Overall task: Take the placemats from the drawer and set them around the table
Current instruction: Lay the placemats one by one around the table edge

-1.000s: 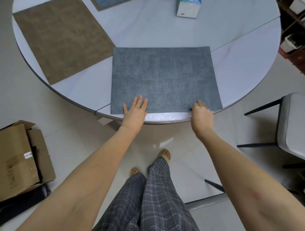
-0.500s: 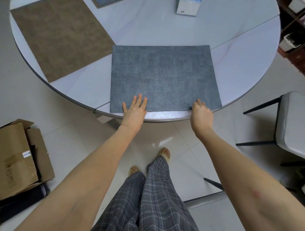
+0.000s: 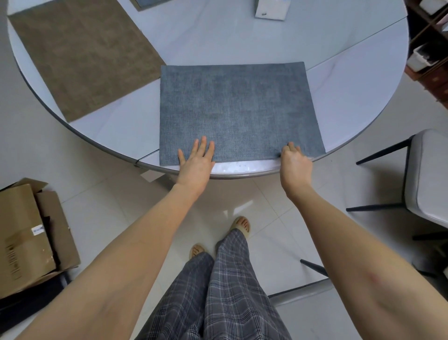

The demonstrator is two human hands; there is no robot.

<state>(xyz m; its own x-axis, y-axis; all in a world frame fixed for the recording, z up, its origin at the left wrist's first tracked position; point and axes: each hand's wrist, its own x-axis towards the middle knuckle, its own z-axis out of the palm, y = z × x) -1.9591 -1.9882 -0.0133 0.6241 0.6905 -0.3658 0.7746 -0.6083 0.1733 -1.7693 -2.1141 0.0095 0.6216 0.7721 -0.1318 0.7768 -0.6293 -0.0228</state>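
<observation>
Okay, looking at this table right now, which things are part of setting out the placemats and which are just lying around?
Part of the job:
grey placemat
brown placemat
round table
left hand
right hand

Just lying about:
cardboard box
chair
white carton

Round white table (image 3: 242, 41) w/ dark rim, seam running across its right side. On it: grey mat (image 3: 237, 109) flat at 6 o'clock, near edge right at the rim; brown mat (image 3: 82, 60) at 9–10 o'clock, angled, just beside the grey one; another mat's corner (image 3: 145, 3) at 12; white box (image 3: 271, 9) approx. 1 o'clock.
</observation>
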